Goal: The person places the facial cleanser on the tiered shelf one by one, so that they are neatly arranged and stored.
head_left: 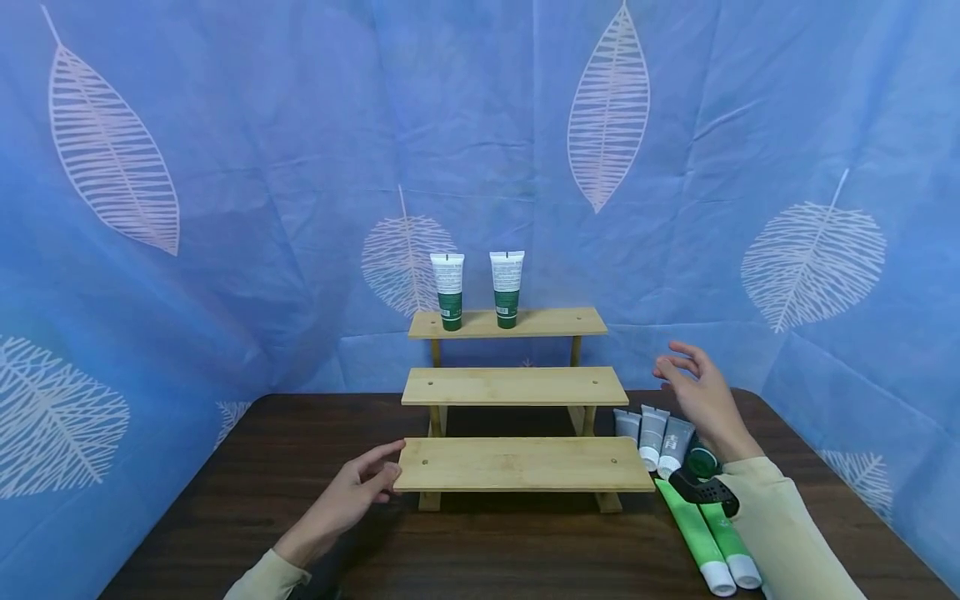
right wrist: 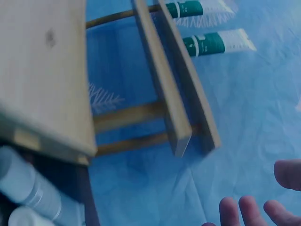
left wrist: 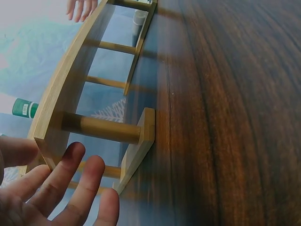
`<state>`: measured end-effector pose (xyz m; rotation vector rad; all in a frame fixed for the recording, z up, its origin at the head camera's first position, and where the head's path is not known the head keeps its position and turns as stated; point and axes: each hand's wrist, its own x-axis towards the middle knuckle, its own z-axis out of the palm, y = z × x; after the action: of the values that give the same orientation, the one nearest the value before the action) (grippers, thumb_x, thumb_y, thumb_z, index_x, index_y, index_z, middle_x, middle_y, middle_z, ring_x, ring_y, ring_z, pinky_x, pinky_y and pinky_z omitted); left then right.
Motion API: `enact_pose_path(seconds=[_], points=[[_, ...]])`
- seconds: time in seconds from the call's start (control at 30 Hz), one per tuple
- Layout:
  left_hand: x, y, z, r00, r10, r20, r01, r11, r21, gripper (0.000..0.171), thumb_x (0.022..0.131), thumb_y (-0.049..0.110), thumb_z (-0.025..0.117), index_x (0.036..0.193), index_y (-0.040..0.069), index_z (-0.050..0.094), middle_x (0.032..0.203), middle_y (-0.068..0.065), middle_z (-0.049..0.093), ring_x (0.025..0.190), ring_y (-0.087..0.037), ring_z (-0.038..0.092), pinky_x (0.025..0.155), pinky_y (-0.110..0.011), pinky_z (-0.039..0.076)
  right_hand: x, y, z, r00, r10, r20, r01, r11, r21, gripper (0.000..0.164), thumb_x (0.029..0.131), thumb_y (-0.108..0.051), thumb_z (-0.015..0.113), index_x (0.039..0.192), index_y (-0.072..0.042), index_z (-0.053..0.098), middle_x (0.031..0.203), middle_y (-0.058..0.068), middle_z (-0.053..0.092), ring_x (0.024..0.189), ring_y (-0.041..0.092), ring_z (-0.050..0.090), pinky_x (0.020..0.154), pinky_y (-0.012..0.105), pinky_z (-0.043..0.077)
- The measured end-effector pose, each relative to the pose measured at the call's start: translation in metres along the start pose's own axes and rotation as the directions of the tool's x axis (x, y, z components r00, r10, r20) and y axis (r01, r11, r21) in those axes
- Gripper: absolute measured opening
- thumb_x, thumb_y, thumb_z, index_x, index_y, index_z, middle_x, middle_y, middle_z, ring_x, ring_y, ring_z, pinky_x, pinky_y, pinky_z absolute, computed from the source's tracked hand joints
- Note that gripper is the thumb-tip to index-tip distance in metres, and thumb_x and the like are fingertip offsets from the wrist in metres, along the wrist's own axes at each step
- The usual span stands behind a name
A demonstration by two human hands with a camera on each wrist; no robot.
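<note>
A three-step wooden display stand [head_left: 517,467] stands on the dark table. My left hand [head_left: 341,500] holds the left end of its lowest step, thumb and index finger at the two corners; the other fingers stretch out below, as the left wrist view shows. Two green-and-white tubes [head_left: 507,287] stand caps down on the top step, left of its middle and at its middle. Right of the stand, my right hand [head_left: 697,392] is raised in the air with loosely bent fingers and nothing in it. Beneath it lie several grey tubes [head_left: 654,433] with white caps, and a dark green cap [head_left: 701,460].
Two bright green tubes [head_left: 693,533] with white caps lie at the table's right front, partly under the right sleeve. A blue cloth [head_left: 300,208] with white leaf prints hangs behind the table [head_left: 300,467]. The middle step [head_left: 513,386] is bare.
</note>
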<state>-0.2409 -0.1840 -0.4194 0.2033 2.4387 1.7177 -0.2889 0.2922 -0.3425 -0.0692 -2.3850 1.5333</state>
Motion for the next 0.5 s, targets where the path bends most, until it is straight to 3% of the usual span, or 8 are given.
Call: enact_pose_path(seconds=[0.1, 0.27, 0.37, 0.5], points=[[0.0, 0.0, 0.001, 1.0, 0.011, 0.009, -0.011, 1.0, -0.005, 0.055, 0.104, 0.029, 0.062, 0.153, 0.009, 0.047, 0.122, -0.012, 0.067, 0.101, -0.024, 0.067, 0.089, -0.044, 0.055, -0.004, 0.011, -0.008, 1.0, 0.014, -0.011, -0.014, 1.0, -0.02, 0.073, 0.107, -0.05, 0.044, 0.162, -0.007, 0.021, 0.148, 0.026, 0.046, 0.115, 0.027, 0.06, 0.101, 0.053, 0.045], [-0.001, -0.001, 0.001, 0.999, 0.033, 0.023, -0.033, 0.999, -0.013, 0.057, 0.103, 0.027, 0.063, 0.153, 0.007, 0.045, 0.119, -0.012, 0.067, 0.103, -0.023, 0.066, 0.089, -0.045, 0.056, -0.012, 0.031, -0.022, 0.999, 0.039, -0.013, -0.039, 0.999, -0.028, 0.07, 0.109, -0.043, 0.044, 0.161, -0.001, 0.022, 0.144, 0.026, 0.048, 0.088, -0.008, 0.058, 0.078, 0.017, 0.051], [0.0, -0.002, 0.001, 0.999, 0.036, 0.027, -0.035, 0.999, -0.018, 0.058, 0.103, 0.028, 0.063, 0.153, 0.007, 0.044, 0.119, -0.011, 0.067, 0.102, -0.022, 0.065, 0.089, -0.044, 0.056, -0.015, 0.042, -0.031, 0.999, 0.042, -0.003, -0.042, 0.998, -0.036, 0.07, 0.109, -0.041, 0.044, 0.159, 0.002, 0.021, 0.137, 0.024, 0.053, 0.084, -0.01, 0.059, 0.074, 0.013, 0.051], [0.0, -0.002, 0.0, 0.998, 0.045, 0.043, -0.044, 0.999, -0.023, 0.059, 0.104, 0.029, 0.062, 0.154, 0.006, 0.043, 0.12, -0.012, 0.067, 0.103, -0.023, 0.066, 0.089, -0.045, 0.056, -0.014, 0.053, -0.046, 1.0, 0.029, -0.001, -0.029, 1.0, -0.008, 0.072, 0.109, -0.04, 0.045, 0.158, 0.006, 0.02, 0.118, 0.0, 0.059, 0.086, -0.01, 0.06, 0.077, 0.015, 0.053]])
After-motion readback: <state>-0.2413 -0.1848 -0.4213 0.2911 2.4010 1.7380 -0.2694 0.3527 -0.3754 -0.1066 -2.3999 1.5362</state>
